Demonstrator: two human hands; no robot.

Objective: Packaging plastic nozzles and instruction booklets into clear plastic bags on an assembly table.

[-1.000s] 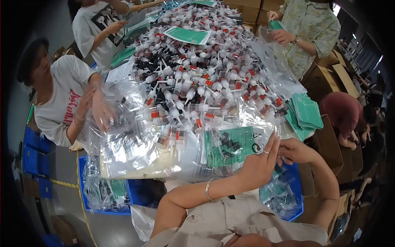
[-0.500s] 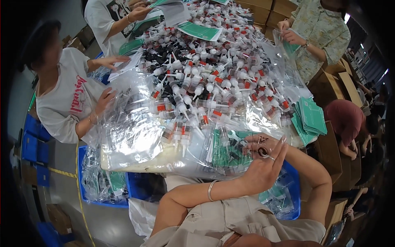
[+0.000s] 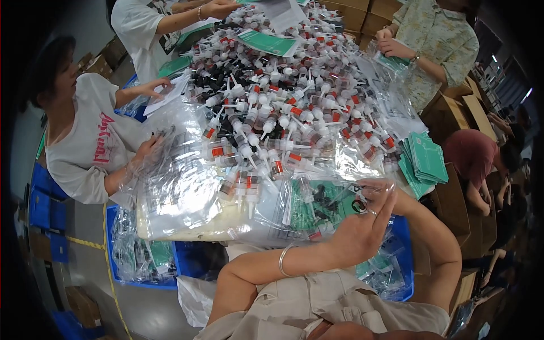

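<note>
A clear plastic bag (image 3: 335, 199) lies at the table's near edge with a green card (image 3: 301, 212), small black parts (image 3: 324, 195) and a clear bottle with a white tip (image 3: 306, 191) in it. My left hand (image 3: 362, 229) comes across from the left, a metal bangle at its wrist. Its straight fingers lie together along the bag's right end and seem to pinch it. Seen partly through the film, my right hand (image 3: 375, 191) holds the same end; its fingertips are partly hidden.
A heap of small bottles (image 3: 294, 107) with white tips and red labels covers the table. Green cards (image 3: 425, 158) are stacked at right. Blue bins (image 3: 175, 266) with filled bags stand below the edge. Co-workers' hands (image 3: 150, 148) work at left, far side and right.
My hands stay at the bag's right end and shift only slightly. The co-worker at left has drawn a hand with a bag nearer; the far co-worker's hand has moved right with papers.
</note>
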